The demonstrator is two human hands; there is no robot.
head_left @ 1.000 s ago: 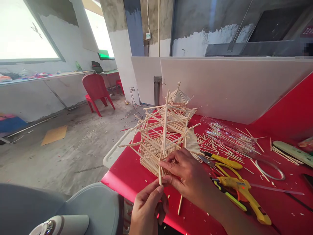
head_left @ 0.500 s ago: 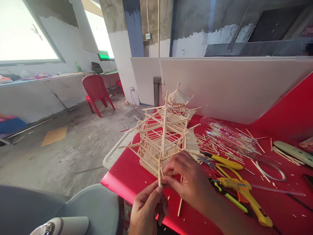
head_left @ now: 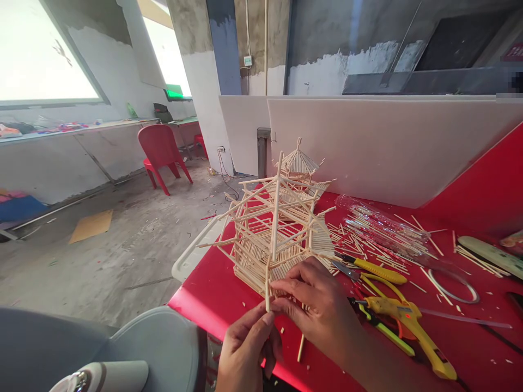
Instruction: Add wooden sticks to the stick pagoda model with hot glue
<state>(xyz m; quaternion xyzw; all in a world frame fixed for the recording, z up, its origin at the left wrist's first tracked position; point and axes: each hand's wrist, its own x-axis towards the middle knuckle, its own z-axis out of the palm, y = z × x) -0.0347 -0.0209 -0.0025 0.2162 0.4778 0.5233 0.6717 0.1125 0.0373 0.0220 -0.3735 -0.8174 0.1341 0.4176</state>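
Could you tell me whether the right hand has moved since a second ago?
Yes: the right hand has drawn slightly back toward the person, against the stick model.

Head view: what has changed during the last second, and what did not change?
The right hand slid a little lower and nearer along the front of the stick model, fingers closing in beside the upright stick. The left hand kept pinching that stick's lower end. Model, glue gun and loose sticks stayed put.
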